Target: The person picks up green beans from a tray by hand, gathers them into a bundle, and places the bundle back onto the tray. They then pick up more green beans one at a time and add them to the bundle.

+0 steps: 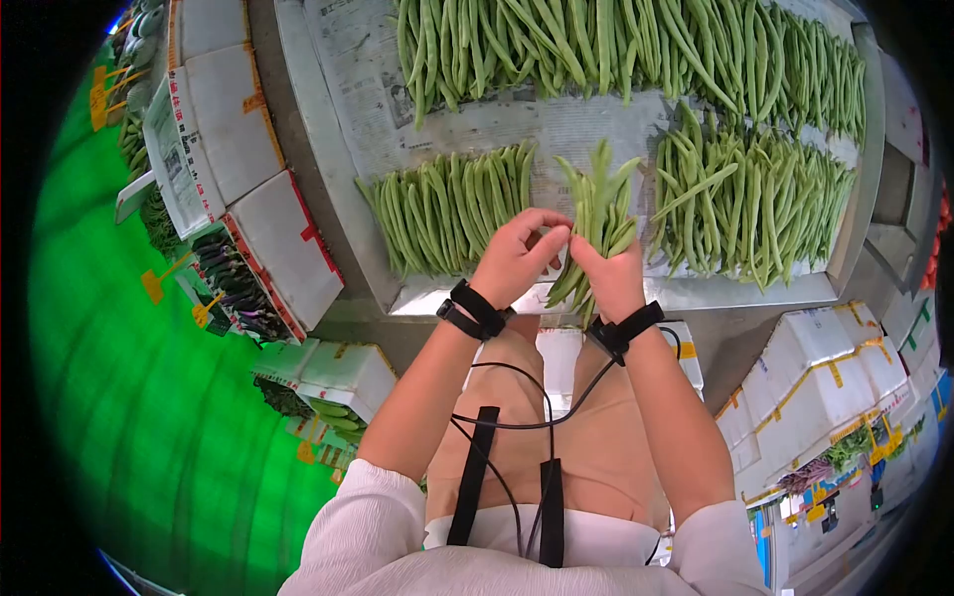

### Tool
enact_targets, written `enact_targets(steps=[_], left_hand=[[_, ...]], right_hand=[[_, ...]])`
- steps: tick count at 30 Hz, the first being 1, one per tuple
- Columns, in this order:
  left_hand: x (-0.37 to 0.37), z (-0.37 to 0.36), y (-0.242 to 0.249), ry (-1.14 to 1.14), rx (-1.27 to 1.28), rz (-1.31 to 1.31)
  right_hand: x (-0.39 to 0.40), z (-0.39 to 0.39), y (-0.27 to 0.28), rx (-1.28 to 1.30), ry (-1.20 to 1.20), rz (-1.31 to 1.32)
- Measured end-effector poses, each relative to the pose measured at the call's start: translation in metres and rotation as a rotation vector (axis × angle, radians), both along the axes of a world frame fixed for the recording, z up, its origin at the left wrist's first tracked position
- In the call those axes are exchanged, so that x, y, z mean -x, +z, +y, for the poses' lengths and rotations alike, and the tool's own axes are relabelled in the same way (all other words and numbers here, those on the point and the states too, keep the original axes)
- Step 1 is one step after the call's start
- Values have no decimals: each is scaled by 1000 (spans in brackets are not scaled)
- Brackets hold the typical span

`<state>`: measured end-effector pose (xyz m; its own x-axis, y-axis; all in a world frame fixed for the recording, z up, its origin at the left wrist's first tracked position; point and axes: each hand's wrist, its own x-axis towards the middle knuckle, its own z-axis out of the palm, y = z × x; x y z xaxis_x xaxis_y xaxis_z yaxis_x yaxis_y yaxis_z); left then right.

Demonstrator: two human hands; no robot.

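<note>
A small bunch of green beans (594, 204) stands between my hands, its tips pointing away from me. My right hand (611, 273) is closed around the bunch near its lower half. At its left side is my left hand (522, 253), fingers curled and thumb and fingertip pinched together by the beans; whether a bean is in that pinch I cannot make out. To the left lies a neat row of green beans (447, 209), and to the right a larger pile of green beans (755, 204). Black straps circle both wrists.
Newspaper (556, 129) lines the metal tray (338, 129) under the beans. A long row of green beans (616, 45) runs along its far side. White foam boxes (288, 248) stand at left, with eggplants (234, 283) beside them. More foam boxes (810, 382) are at right. Black cables (517, 427) hang over my lap.
</note>
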<state>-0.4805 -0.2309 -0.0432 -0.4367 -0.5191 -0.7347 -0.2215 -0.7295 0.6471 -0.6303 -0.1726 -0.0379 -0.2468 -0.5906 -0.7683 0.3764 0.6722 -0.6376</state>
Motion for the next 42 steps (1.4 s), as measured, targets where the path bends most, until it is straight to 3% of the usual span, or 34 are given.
enact_targets(steps=[3, 7, 10, 14, 17, 21, 25, 31, 34, 38, 42], left_hand=[[-1, 2, 1, 17, -129, 7], [-4, 6, -9, -10, -93, 13], [-1, 8, -12, 44, -64, 6], [3, 1, -9, 55, 50, -359], [4, -3, -13, -123, 365, -564], [11, -9, -20, -111, 562, -650], [14, -14, -20, -165, 502, -720], [10, -16, -27, -402, 617, -914], [12, -15, -20, -299, 610, -792], [9, 1, -13, -80, 293, -174], [5, 3, -12, -65, 174, -129]], right_hand=[[1, -2, 1, 18, -20, -25], [8, -1, 3, 21, 41, 4], [7, -1, 2, -12, -78, -16], [11, -4, 0, 25, -87, 116], [14, -1, -4, 72, -2, 221], [14, 3, -6, 81, 112, 272], [11, 4, -9, 75, 113, 225], [9, 3, -12, 74, 126, 231], [9, 2, -12, 69, 132, 209], [7, 3, -13, 64, 99, 128], [10, 0, -11, 64, 124, 46]])
